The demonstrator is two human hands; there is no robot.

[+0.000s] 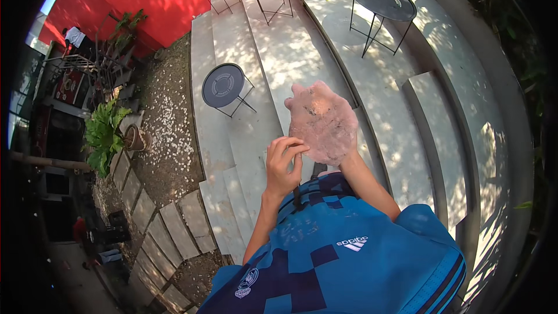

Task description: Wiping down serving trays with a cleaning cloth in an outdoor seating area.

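Note:
A flattened, uneven pink slab of dough-like or putty-like material (324, 126) with dark specks lies over my right hand (348, 159). Only the wrist and base of that hand show; the slab hides the palm and most of the fingers. Two small pink bumps stick out at its upper left edge, and whether they are covered fingertips I cannot tell. My left hand (283, 161) has its bent thumb and fingers at the slab's lower left rim, with a fingertip touching or pinching the edge. The slab is held in front of my waist.
Broad grey concrete steps (301, 65) run ahead and right. Round metal tray tables stand on them: a near one (223, 85), a large one (383, 0) and others farther off. Left are a potted plant (138, 137), stone pavers (163, 237), and a person (76, 37) at a distance.

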